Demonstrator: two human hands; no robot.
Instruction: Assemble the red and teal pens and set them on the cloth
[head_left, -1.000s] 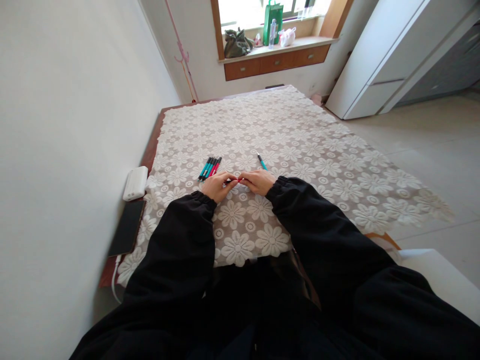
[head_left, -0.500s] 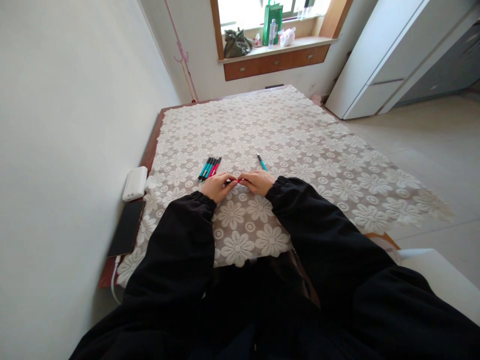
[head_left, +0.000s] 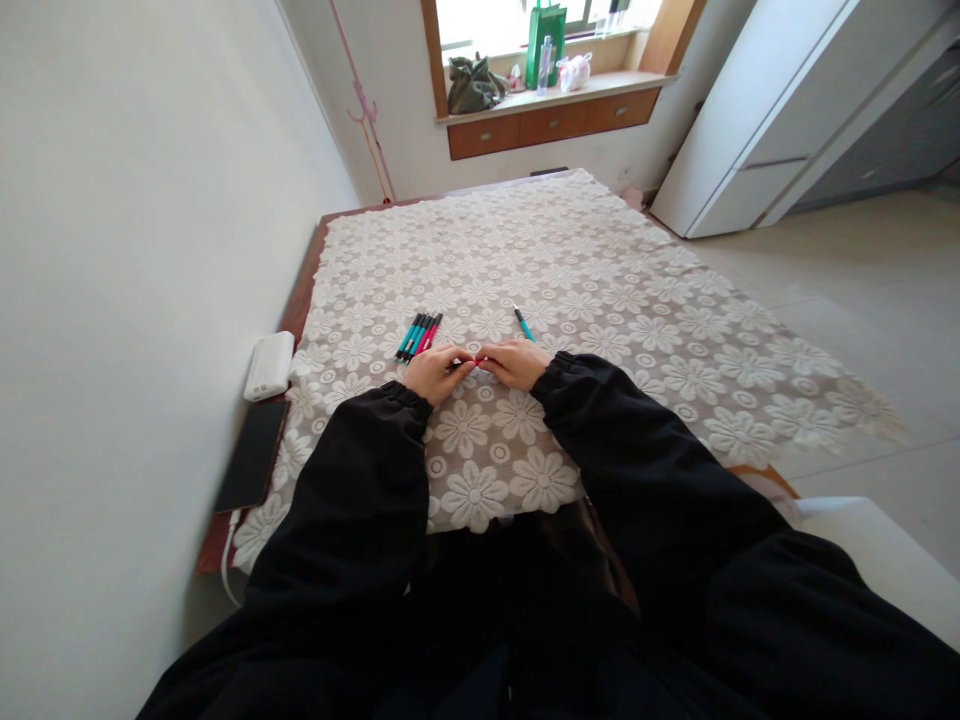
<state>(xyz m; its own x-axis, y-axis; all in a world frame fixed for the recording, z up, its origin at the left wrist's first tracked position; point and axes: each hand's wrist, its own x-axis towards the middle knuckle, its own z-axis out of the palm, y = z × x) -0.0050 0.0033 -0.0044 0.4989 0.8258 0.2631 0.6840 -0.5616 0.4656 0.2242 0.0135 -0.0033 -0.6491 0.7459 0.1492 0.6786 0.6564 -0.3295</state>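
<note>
Over the lace tablecloth, my left hand (head_left: 435, 374) and my right hand (head_left: 519, 363) meet fingertip to fingertip. Both are closed on a small pink-and-black pen (head_left: 478, 363), mostly covered by the fingers. Just beyond my left hand lies a tight row of several pens (head_left: 417, 336), teal and pink with black ends, side by side. A single teal pen (head_left: 523, 323) rests past my right hand, its black end and pale tip pointing away from me.
A white power bank (head_left: 270, 366) and a dark phone (head_left: 253, 456) with a white cable lie along the table's left edge by the wall. The tablecloth (head_left: 480, 230) covers most of the table. A white chair (head_left: 877, 545) stands at the right.
</note>
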